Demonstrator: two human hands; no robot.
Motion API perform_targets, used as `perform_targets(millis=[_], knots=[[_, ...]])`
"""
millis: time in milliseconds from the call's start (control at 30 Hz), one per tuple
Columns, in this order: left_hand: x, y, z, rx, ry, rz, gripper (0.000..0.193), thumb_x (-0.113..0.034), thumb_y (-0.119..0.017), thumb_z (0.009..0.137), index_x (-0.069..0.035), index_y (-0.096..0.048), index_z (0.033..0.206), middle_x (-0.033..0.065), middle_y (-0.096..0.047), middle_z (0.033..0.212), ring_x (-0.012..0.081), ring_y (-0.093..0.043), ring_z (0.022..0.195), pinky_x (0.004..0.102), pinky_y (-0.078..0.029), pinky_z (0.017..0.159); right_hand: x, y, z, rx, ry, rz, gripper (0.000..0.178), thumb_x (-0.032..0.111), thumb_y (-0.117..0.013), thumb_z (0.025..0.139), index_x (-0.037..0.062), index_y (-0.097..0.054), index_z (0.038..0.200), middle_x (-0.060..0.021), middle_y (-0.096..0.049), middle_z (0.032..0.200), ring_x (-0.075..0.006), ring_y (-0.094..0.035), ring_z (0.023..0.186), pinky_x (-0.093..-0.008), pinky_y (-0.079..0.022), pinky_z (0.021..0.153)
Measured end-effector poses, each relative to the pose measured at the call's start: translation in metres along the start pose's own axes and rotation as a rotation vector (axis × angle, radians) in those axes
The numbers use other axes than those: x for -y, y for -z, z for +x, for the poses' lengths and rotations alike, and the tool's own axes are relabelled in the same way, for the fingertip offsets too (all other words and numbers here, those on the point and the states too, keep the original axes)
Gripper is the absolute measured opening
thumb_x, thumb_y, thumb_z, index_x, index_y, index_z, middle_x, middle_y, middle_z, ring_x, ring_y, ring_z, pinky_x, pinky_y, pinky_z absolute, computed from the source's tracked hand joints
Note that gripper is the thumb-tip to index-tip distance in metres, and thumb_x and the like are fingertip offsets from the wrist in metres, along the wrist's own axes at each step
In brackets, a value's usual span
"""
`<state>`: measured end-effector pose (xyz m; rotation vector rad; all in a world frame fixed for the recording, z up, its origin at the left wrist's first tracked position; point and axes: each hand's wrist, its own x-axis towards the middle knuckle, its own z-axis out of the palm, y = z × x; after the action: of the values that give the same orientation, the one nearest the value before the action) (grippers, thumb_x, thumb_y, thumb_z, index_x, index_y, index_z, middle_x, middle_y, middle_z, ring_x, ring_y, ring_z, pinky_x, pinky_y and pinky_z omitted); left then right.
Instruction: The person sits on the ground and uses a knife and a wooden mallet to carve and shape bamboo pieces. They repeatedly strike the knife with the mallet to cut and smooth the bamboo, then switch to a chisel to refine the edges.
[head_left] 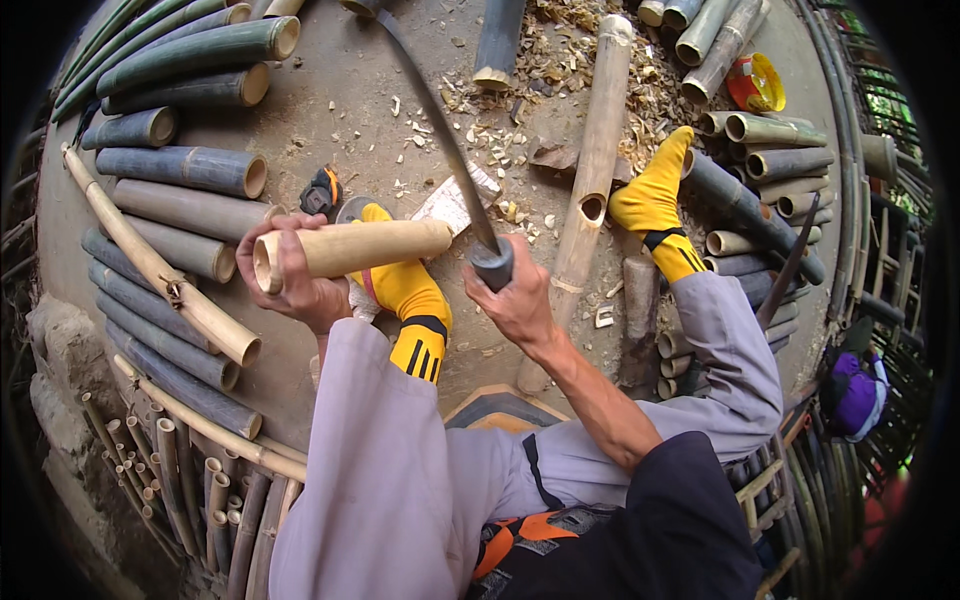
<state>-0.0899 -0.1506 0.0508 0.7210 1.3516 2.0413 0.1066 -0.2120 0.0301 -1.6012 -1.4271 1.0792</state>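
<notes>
The left fingers (293, 262) gripped a tube (382, 247) left of the pole (603, 120) as the right fingers (520, 275) clenched a knife (452, 148). Trimming seemed in hand; the next stroke likely called for a steady tube.

The left hand (322, 302) grips the near-left end of a short, pale bamboo tube (375, 248), while the right hand (522, 305) is closed around the dark handle (491, 265) of a long, slightly curved blade (445, 130) that points to the far side, just right of the tube. Between the yellow-socked feet, a long bamboo pole (604, 115) with a hole in its side lies among pale chips (545, 65). Dark bamboo lengths (185, 172) line the left, near an orange-and-black tape measure (321, 191), and shorter pieces (790, 162) are stacked at right beside a yellow-and-red container (755, 84).
</notes>
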Motion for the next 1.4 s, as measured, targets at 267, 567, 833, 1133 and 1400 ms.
perform_targets(millis=[267, 567, 833, 1133, 1400], knots=[[0.004, 0.002, 0.001, 0.052, -0.047, -0.034, 0.033, -0.008, -0.063, 0.071, -0.001, -0.051, 0.102, 0.0144, -0.058, 0.078, 0.0249, -0.060, 0.069, 0.0408, -0.055, 0.070, -0.073, -0.020, 0.013, 0.248, -0.249, -0.217, 0.035, 0.020, -0.069, 0.079, -0.0027, -0.051, 0.099, -0.0216, -0.064, 0.076, -0.0317, -0.066, 0.069, -0.0414, -0.051, 0.061], [0.003, 0.014, -0.007, 0.118, 0.030, -0.131, 0.035, -0.007, -0.063, 0.071, -0.002, -0.051, 0.104, 0.0139, -0.058, 0.081, 0.0244, -0.059, 0.073, 0.0423, -0.055, 0.072, -0.059, -0.021, -0.002, 0.144, -0.096, -0.124, 0.036, 0.020, -0.073, 0.077, 0.0021, -0.051, 0.100, -0.0154, -0.066, 0.078, -0.0281, -0.067, 0.065, -0.0346, -0.053, 0.058], [0.000, 0.025, -0.006, 0.343, -0.048, -0.153, 0.037, -0.008, -0.061, 0.070, -0.001, -0.049, 0.104, 0.0157, -0.057, 0.084, 0.0267, -0.059, 0.079, 0.0439, -0.051, 0.078, -0.010, 0.000, 0.000, 0.074, -0.081, -0.018, 0.036, 0.019, -0.071, 0.079, 0.0012, -0.049, 0.102, -0.0179, -0.066, 0.078, -0.0287, -0.068, 0.071, -0.0358, -0.053, 0.058], [-0.005, 0.024, 0.007, 0.566, -0.001, -0.173, 0.038, -0.009, -0.059, 0.064, 0.003, -0.052, 0.099, 0.0194, -0.058, 0.087, 0.0303, -0.060, 0.085, 0.0460, -0.048, 0.086, -0.069, -0.014, 0.020, 0.267, -0.276, -0.213, 0.040, 0.020, -0.073, 0.076, -0.0024, -0.048, 0.100, -0.0246, -0.065, 0.080, -0.0360, -0.067, 0.072, -0.0430, -0.052, 0.063], [-0.003, 0.050, 0.020, 0.647, 0.039, -0.017, 0.045, -0.022, -0.066, 0.060, 0.003, -0.056, 0.095, 0.0173, -0.055, 0.096, 0.0276, -0.056, 0.091, 0.0417, -0.045, 0.086, -0.048, -0.022, 0.001, 0.120, -0.129, -0.143, 0.038, 0.014, -0.073, 0.075, -0.0005, -0.047, 0.098, -0.0213, -0.063, 0.073, -0.0383, -0.065, 0.069, -0.0428, -0.052, 0.060]])
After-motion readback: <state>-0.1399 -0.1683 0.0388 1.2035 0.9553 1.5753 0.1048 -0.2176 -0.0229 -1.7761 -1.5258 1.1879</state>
